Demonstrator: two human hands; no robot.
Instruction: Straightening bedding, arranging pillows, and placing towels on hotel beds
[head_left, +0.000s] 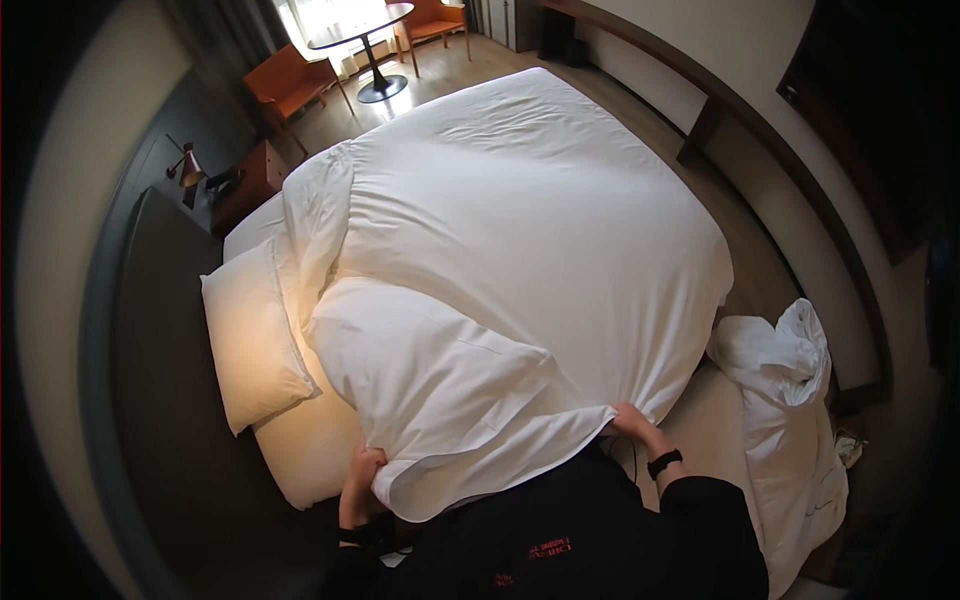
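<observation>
A white duvet (510, 217) covers most of the bed before me, creased where it is pulled towards my body. My left hand (367, 461) grips its near edge at the lower left, beside the pillows. At the lower right my right hand (632, 421) holds another part of the same edge, and the fabric sags between both hands. Part of the duvet is folded back in a heap in front of me. One white pillow (251, 341) lies by the headboard, on top of another pillow (315, 442). My fingertips are partly hidden in the cloth.
A dark headboard (161, 322) stands at the left, with a nightstand (251, 187) and a lamp (190, 166) beyond the pillows. Crumpled white bedding (795, 420) lies at the right. Orange chairs (292, 81) and a round table (382, 88) stand near the window; a long bench-like ledge (787, 172) runs along the right wall.
</observation>
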